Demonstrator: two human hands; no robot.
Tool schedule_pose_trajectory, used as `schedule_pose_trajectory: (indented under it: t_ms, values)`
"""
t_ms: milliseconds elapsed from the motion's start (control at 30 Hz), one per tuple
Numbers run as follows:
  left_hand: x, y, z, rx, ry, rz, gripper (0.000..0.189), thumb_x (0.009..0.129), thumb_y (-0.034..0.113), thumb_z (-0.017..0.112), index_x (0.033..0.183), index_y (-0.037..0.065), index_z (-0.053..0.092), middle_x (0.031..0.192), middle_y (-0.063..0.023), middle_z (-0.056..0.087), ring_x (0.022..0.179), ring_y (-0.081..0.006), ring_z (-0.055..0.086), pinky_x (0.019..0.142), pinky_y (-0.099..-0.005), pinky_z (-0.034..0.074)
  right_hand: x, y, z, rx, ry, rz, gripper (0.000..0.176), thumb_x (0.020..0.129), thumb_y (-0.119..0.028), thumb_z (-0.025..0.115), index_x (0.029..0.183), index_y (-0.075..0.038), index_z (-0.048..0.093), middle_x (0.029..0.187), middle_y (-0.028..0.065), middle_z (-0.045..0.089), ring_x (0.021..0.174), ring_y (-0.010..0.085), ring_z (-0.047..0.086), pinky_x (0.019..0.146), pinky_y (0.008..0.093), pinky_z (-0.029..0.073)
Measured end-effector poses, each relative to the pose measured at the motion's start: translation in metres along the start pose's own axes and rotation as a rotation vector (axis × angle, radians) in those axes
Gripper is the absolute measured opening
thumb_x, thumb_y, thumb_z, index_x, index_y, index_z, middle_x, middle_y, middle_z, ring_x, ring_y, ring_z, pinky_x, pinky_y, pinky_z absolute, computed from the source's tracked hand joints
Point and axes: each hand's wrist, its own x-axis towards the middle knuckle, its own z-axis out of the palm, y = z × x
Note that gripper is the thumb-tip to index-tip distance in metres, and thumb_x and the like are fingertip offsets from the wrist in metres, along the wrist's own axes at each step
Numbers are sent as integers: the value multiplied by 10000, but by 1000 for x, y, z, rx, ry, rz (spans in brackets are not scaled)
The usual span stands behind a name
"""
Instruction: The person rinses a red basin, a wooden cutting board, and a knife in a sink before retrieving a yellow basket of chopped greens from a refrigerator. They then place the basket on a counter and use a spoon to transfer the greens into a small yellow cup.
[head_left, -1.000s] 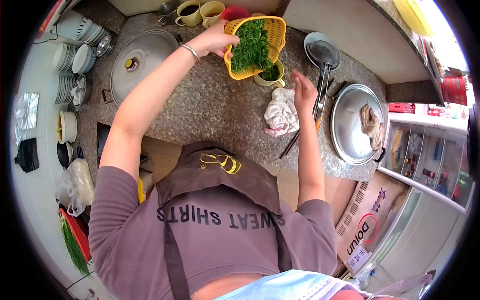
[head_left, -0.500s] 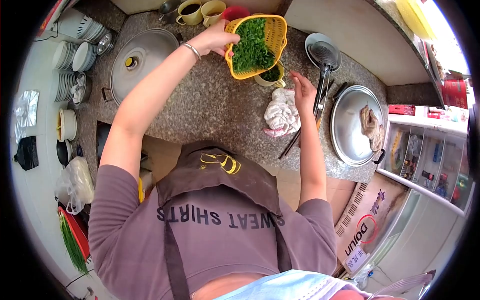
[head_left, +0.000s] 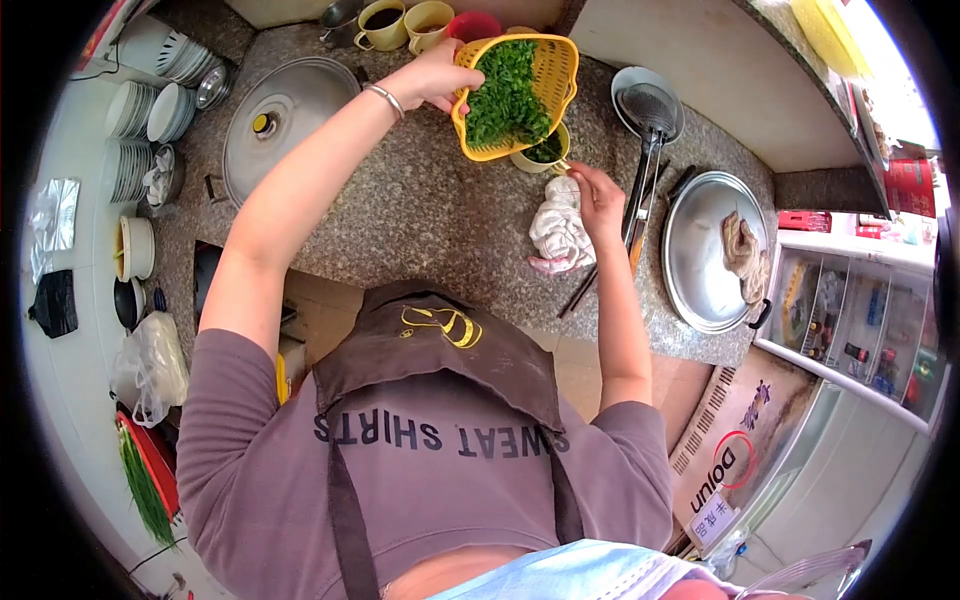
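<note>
My left hand (head_left: pixel 442 80) grips the near left rim of a yellow plastic basket (head_left: pixel 562 85), tilted over the counter. Chopped green herbs (head_left: pixel 505 95) lie inside it. Partly under the basket's lower right edge stands a pale yellow mug (head_left: pixel 528 164) with chopped greens in it. The fingers of my right hand (head_left: pixel 599 200) are pinched at the mug's handle. A crumpled white cloth (head_left: pixel 560 228) lies just beside that hand, on the counter.
A strainer ladle (head_left: pixel 648 110) rests in a bowl to the right, near a round metal lid (head_left: pixel 705 255) with a cloth on it. Another large lid (head_left: pixel 290 125) is at left. Several cups (head_left: pixel 380 28) line the back. The speckled counter (head_left: pixel 420 215) ends before me.
My right hand has moved a little left and its fingers have closed at the mug's handle. The basket has shifted very slightly right and down, still in my left hand.
</note>
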Motion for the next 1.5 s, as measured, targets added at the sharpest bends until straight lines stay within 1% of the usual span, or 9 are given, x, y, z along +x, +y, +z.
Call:
schedule_pose_trajectory:
  t_ms: [67,133,333,433,700,1100,1233,1400,1500]
  values:
    - [-1,0,0,-2,-1,-1,727,793,106,591,1377,-28,179,982,-139,532,654,-198,641,587,-313,570,3,-1,-7,-15,19,-5,130,849,-46,601,964,-41,660,831,125,659,740,232,646,668,301,493]
    - [-3,1,0,27,48,-7,618,789,113,594,1302,-31,282,992,-168,571,647,-205,652,603,-315,580,8,-6,-13,-70,29,10,142,856,-39,591,981,-42,658,828,124,655,715,232,640,648,294,488]
    - [-5,3,3,42,42,-1,590,781,115,598,1280,-21,314,972,-154,578,628,-190,647,562,-303,564,14,13,0,-66,81,13,143,863,-54,582,984,-39,657,852,138,654,731,242,639,667,303,489]
    - [-1,2,0,33,-4,-9,683,787,93,582,1363,-17,231,977,-132,539,637,-184,636,589,-308,570,10,15,0,-95,20,-2,145,869,-64,575,987,-34,654,872,146,655,760,262,642,683,317,492]
    - [3,2,1,84,52,16,640,798,78,561,1363,12,269,964,-120,556,618,-174,627,568,-296,564,5,-5,-1,28,-16,8,140,860,-63,592,979,-44,662,866,129,661,769,250,645,694,303,494]
    - [4,0,-3,93,39,-16,652,799,95,568,1370,36,260,967,-106,546,616,-162,624,573,-285,561,16,0,-2,-64,57,12,147,860,-55,588,989,-32,654,843,129,656,733,243,642,648,306,491]
    - [5,-2,-4,49,47,-24,692,792,96,577,1387,30,229,993,-114,533,621,-164,625,580,-287,560,10,7,0,-138,-38,28,149,864,-71,586,993,-43,655,850,143,648,713,254,633,637,315,486]
    - [2,-3,-7,34,64,-46,734,783,92,585,1401,24,195,1020,-123,526,626,-167,628,580,-290,558,-1,-5,-10,-48,36,17,138,862,-23,579,976,-18,656,863,113,667,803,199,652,718,279,494]
    - [3,-4,-3,48,109,25,568,789,122,592,1270,-19,324,907,-134,601,593,-175,640,548,-300,558,-4,-13,0,-22,-61,-7,131,861,-15,577,964,-17,657,860,114,665,806,204,651,723,279,490]
